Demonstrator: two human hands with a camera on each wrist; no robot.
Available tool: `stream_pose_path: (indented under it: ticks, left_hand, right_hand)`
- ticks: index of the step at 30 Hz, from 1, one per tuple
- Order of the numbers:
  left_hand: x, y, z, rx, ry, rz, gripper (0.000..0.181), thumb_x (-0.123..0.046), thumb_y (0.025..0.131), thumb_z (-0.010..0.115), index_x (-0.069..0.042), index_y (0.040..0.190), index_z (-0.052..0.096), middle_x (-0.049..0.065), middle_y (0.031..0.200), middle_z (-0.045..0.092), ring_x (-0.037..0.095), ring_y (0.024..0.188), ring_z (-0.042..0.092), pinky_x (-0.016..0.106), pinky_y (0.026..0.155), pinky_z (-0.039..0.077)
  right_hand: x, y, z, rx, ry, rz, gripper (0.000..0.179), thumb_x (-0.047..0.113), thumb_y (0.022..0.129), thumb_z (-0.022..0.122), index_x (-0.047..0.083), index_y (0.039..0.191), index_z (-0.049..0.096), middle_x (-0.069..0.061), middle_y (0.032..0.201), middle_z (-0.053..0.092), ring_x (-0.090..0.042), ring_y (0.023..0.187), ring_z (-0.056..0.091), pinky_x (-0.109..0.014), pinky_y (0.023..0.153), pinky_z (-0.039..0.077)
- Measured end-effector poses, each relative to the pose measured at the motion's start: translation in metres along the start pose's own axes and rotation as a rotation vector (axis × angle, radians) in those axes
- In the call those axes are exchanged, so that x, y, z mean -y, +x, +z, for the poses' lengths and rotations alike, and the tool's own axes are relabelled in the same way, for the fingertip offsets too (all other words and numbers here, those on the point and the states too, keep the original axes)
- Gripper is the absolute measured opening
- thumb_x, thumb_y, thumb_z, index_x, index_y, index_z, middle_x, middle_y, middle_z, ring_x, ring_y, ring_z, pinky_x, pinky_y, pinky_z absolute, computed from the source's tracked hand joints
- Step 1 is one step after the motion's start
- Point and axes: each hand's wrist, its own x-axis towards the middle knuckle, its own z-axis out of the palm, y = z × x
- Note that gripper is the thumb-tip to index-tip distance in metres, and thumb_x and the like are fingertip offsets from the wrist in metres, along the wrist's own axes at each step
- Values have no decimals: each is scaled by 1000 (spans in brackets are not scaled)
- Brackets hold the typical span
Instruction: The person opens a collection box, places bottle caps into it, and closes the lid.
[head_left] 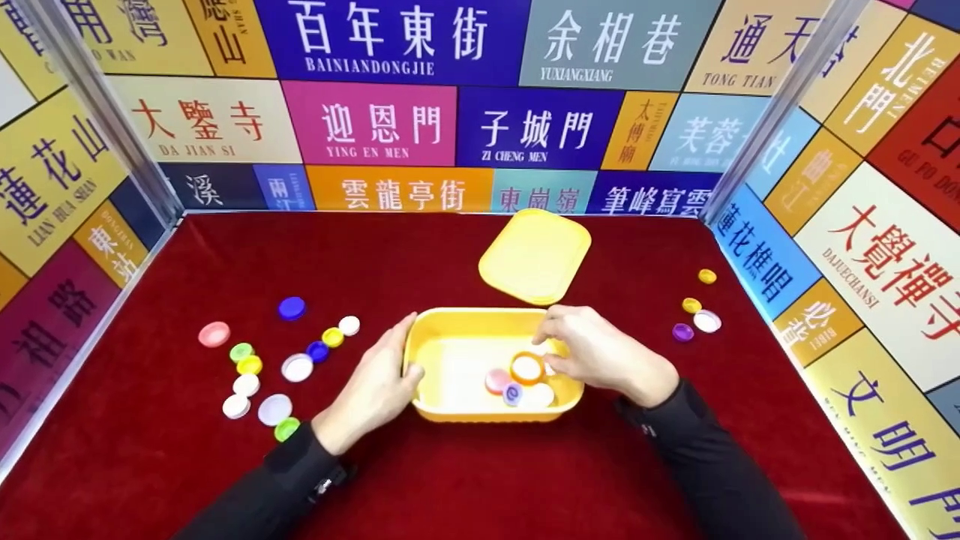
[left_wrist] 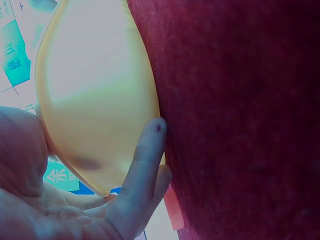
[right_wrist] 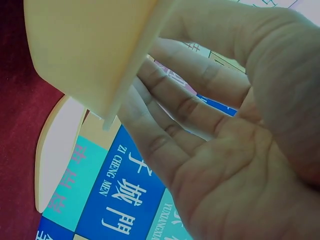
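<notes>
A yellow rectangular box [head_left: 457, 412] stands in the middle of the red cloth. My left hand [head_left: 382, 379] grips its left end, thumb over the rim and fingers along the outside; in the left wrist view fingers [left_wrist: 145, 155] lie against the box wall [left_wrist: 100, 120]. Over the right rim reaches my right hand [head_left: 600, 349], its fingertips inside the box. A white piece shows by its thumb, but whether it is pinched is unclear. The rim hides those fingertips in the right wrist view. Several bottle caps lie inside, including an orange-rimmed cap [head_left: 527, 368] and a pink cap [head_left: 496, 381].
Behind the box lies a yellow lid [head_left: 536, 256]. Several caps are scattered on the left, among them a blue cap [head_left: 292, 308] and a pinkish cap [head_left: 214, 334]. Further caps lie at the right, including a purple cap [head_left: 682, 332]. Printed panels enclose the back and sides.
</notes>
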Motion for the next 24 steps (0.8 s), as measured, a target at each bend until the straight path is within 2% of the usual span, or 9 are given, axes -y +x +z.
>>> stream_pose_path:
  ticks: [4, 14, 18, 24]
  left_hand:
    - [1, 0, 0, -2, 10, 4, 79, -3, 108, 68, -1, 181, 37, 27, 177, 53, 40, 163, 57, 57, 136, 48]
    - [1, 1, 0, 4, 11, 12, 79, -3, 108, 68, 1, 180, 37, 26, 178, 53, 41, 164, 56, 58, 137, 46]
    - [2, 1, 1, 1, 12, 19, 78, -3, 108, 68, 1, 180, 37, 27, 177, 53, 41, 164, 56, 58, 137, 47]
    - [3, 1, 2, -6, 10, 14, 79, -2, 107, 68, 0, 180, 38, 26, 177, 54, 40, 163, 57, 58, 137, 47]
  right_hand:
    - [-2, 1, -2, -38, 17, 11, 23, 5, 98, 90, 0, 121, 87, -16, 116, 80, -33, 105, 76, -51, 99, 69]
    - [-24, 0, -8, -213, 82, 40, 19, 7, 102, 87, 2, 120, 87, -17, 112, 82, -34, 100, 79, -51, 93, 71]
    - [-39, -4, -14, -262, 101, 95, 19, 5, 101, 87, 4, 120, 88, -17, 110, 81, -34, 102, 80, -53, 95, 70]
    - [-74, -18, -25, -286, 98, 242, 26, 4, 101, 84, 4, 127, 86, -20, 119, 80, -40, 110, 78, -59, 100, 67]
